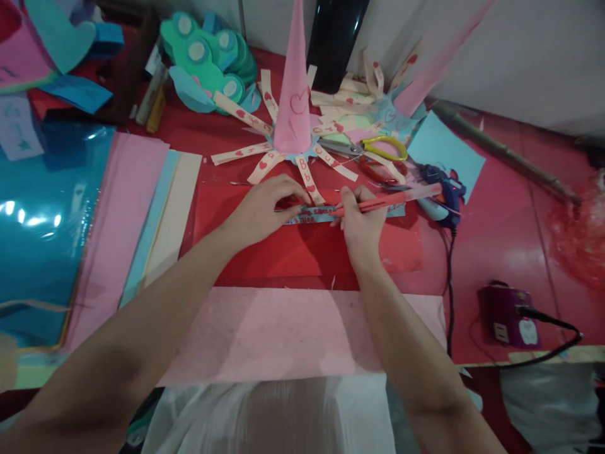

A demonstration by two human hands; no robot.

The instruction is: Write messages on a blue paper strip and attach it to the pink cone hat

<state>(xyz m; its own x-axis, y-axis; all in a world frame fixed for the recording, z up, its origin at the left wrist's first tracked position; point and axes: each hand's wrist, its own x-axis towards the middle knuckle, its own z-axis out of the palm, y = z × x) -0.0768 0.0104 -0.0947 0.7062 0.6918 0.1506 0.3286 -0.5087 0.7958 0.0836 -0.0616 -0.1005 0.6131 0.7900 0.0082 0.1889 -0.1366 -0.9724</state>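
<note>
A narrow blue paper strip (312,216) with red handwriting lies on a sheet of red paper (283,252). My left hand (267,208) is at the strip's left end, its fingers curled and closed on the edge. In my right hand (362,221) is a red pen (399,198), gripped low, its tip down at the strip near the written words. Just beyond both hands stands a pink paper cone (293,113) marked with a heart. Cream paper strips (306,176) with letters and red hearts fan out from its base.
Yellow-handled scissors (385,147) and a dark blue glue gun (444,195) sit at right. A purple power adapter (513,315) has a black cord. Left are coloured sheets (125,214) and green foam shapes (203,57). A bamboo stick (505,151) lies behind. Pink paper (302,328) covers the front.
</note>
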